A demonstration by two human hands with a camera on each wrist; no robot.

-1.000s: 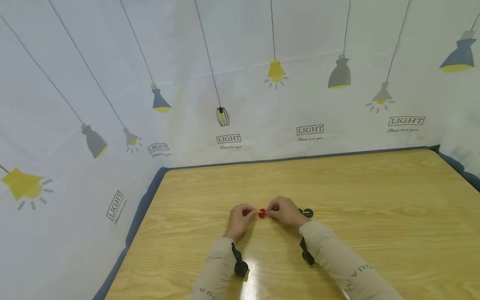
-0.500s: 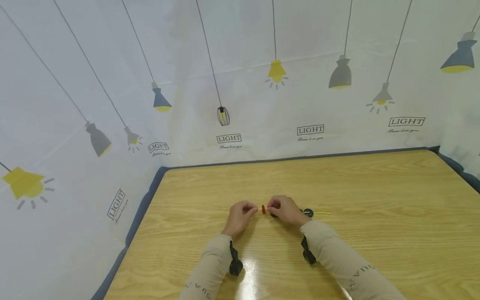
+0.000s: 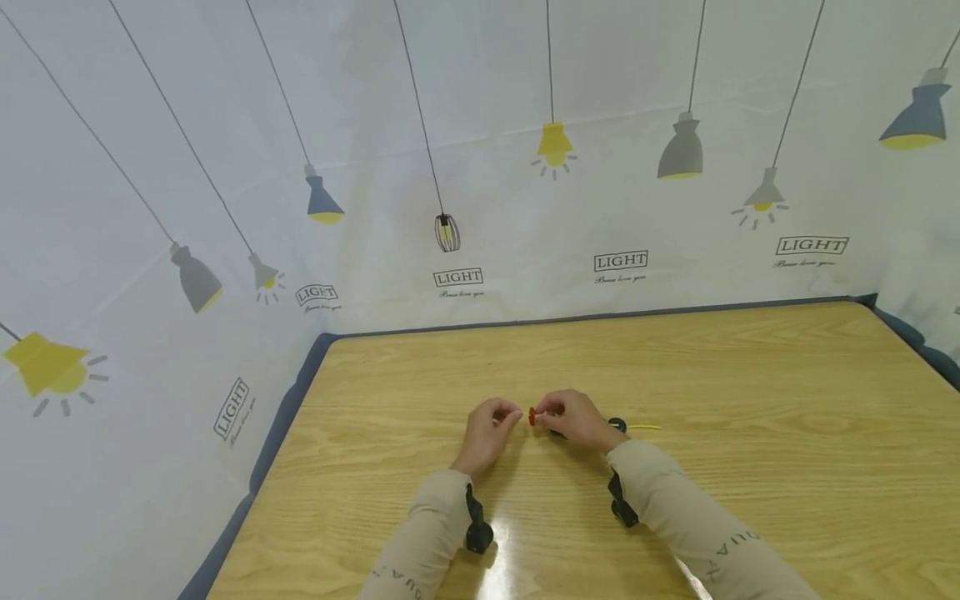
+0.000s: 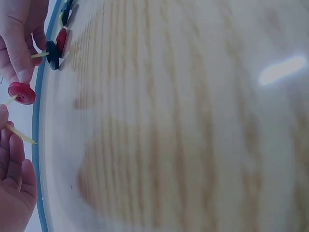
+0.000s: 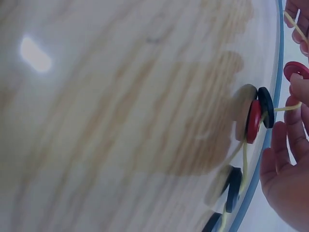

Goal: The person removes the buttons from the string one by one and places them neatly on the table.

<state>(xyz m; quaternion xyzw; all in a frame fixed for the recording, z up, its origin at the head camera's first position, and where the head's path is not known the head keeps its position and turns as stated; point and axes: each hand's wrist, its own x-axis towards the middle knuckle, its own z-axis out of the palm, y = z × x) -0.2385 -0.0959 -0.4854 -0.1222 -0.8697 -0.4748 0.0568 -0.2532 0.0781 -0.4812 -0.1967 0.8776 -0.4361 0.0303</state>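
A red button (image 4: 21,93) is threaded on a thin yellow cord (image 4: 21,136) between my two hands, above the table. My left hand (image 3: 486,432) pinches the cord to the left of that button; a short end sticks out past the fingers in the left wrist view. The right hand (image 3: 576,421) pinches the button at its edge, with its other fingers loosely curled. Below it hang or lie a black button (image 5: 266,107) and a second red button (image 5: 253,122) on the same cord. Farther along come more black buttons (image 5: 234,189).
The wooden table (image 3: 750,400) extends on all sides of the hands. The cord's other tail (image 3: 645,427) lies on it, right of a black button (image 3: 617,425). Walls printed with lamps (image 3: 555,142) stand behind and at the left.
The red button turned edge-on and moved right along the cord to my right fingertips. My left hand went slightly left, then came back right, nearer the button.
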